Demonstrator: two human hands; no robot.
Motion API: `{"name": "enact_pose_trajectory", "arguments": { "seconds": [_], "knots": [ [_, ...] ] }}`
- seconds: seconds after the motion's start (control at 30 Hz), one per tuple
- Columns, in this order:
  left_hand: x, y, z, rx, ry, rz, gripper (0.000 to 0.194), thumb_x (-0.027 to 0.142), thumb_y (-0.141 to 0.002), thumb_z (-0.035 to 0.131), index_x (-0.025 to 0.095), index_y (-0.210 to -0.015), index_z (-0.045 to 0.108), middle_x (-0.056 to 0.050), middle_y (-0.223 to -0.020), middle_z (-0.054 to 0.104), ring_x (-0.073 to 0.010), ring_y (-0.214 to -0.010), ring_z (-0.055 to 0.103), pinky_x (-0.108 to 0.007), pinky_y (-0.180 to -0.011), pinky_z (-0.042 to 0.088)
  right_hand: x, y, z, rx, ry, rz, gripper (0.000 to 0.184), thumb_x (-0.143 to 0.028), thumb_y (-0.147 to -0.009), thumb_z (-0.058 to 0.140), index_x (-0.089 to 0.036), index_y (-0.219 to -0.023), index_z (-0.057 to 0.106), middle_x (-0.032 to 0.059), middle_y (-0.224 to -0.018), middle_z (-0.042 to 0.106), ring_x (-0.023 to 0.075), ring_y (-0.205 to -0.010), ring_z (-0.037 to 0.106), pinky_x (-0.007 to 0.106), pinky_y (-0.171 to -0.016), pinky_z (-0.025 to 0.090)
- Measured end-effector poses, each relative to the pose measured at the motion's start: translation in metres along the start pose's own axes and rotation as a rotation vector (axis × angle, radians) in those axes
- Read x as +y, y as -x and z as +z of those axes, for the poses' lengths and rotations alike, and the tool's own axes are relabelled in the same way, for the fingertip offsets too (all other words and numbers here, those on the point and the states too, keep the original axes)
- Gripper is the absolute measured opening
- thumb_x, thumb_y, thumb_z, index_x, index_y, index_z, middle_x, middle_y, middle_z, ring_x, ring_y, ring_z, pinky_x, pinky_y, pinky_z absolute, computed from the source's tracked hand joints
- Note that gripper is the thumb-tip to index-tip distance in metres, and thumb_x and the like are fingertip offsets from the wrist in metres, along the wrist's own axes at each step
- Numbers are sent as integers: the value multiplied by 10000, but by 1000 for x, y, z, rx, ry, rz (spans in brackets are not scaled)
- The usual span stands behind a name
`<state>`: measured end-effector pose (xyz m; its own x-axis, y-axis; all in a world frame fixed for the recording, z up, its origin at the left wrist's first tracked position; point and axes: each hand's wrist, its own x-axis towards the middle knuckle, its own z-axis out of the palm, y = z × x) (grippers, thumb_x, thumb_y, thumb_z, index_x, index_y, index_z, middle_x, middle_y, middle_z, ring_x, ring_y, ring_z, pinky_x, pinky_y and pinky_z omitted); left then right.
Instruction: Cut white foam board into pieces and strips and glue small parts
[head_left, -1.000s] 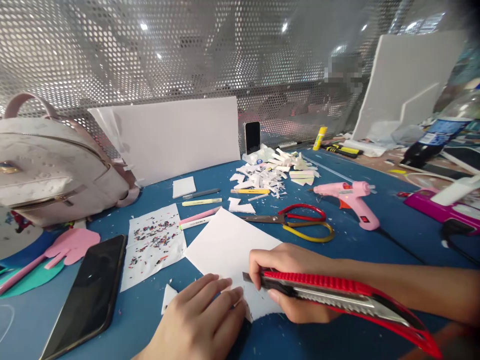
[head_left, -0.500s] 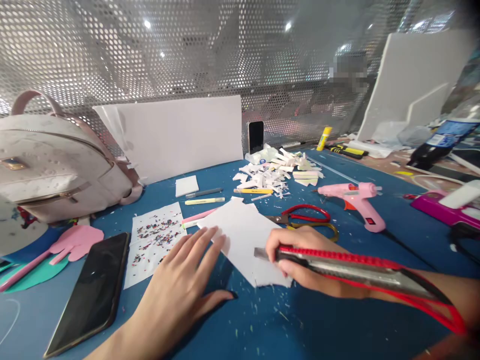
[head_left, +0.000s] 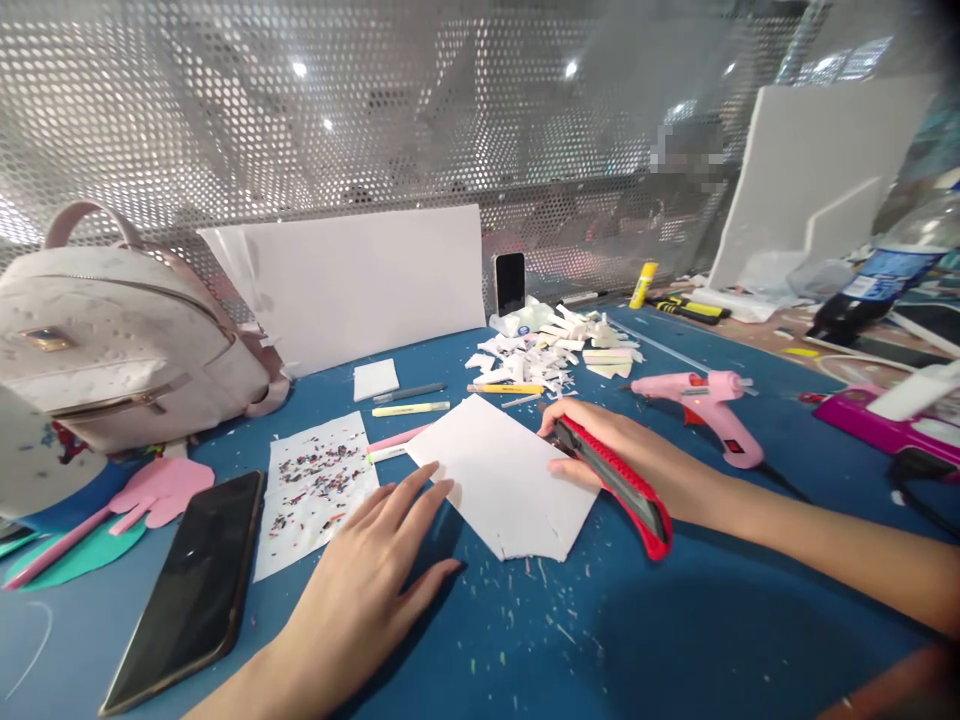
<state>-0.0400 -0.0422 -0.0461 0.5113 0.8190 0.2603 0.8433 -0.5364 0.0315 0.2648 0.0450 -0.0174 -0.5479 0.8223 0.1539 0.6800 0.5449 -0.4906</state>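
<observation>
Head-high view, forward and down

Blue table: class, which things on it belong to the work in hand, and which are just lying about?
Likely in use:
red-and-black utility knife, in the right hand
white angular sheet, by the left hand

Likely just lying about:
black rectangular phone, lying flat
pink plastic glue gun
pale backpack with pink handle

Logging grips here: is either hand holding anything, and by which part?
The right hand holds the long red-and-black utility knife by its far end. The left hand , spread at the edge of the flat white sheet , grips nothing.
</observation>
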Motion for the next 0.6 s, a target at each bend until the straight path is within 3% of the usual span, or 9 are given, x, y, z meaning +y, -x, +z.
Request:
{"name": "enact_pose_trajectory", "arguments": {
  "seconds": [0.13, 0.27, 0.37, 0.47, 0.53, 0.6],
  "knots": [
    [7, 2, -3, -90, 145, 66, 483, 351, -1012, 425, 281, -1476, 308, -52, -1580, 349, -227, -1374, 461, -465, -1100, 467, 3, -12, 4, 5, -51, -24, 273, -400, -878, 628, -246, -1047, 480, 28, -917, 600, 215, -798, 567, 302, -652, 414],
    [11, 4, -7, -105, 179, 145, 488, 294, -1010, 417, 254, -1485, 312, -55, -1601, 304, -211, -1400, 428, -433, -1108, 452, 11, -22, 10, -3, -165, -40, 267, -382, -879, 633, -247, -1053, 483, 9, -901, 599, 184, -718, 556, 287, -618, 411],
    [16, 4, -9, 8, 106, 288, 449, 214, -999, 402, 170, -1446, 402, -113, -1565, 368, -245, -1376, 462, -447, -1072, 481, 12, -27, 12, 24, -357, -49, 234, -382, -907, 610, -248, -1054, 487, 1, -902, 579, 153, -669, 523, 272, -591, 406],
    [28, 2, -12, 231, -22, 503, 387, 182, -1009, 373, 117, -1361, 518, -162, -1447, 523, -261, -1193, 634, -438, -975, 556, 7, -34, 12, 32, -480, -71, 204, -400, -948, 550, -251, -1075, 490, 6, -938, 574, 145, -668, 511, 266, -571, 402],
    [39, 3, -18, 334, -81, 599, 341, 184, -1021, 378, 154, -1285, 592, -117, -1337, 635, -174, -929, 734, -292, -802, 620, -1, -42, 12, -1, -537, -115, 194, -401, -959, 539, -247, -1070, 501, 13, -970, 582, 153, -734, 538, 266, -608, 421],
    [51, 7, -26, 301, -101, 651, 318, 209, -1029, 400, 224, -1269, 607, -23, -1280, 683, -91, -820, 720, -157, -672, 596, -11, -52, 12, -53, -574, -179, 199, -397, -949, 568, -233, -1046, 512, 21, -990, 592, 163, -828, 561, 270, -686, 447]
  ]
}}
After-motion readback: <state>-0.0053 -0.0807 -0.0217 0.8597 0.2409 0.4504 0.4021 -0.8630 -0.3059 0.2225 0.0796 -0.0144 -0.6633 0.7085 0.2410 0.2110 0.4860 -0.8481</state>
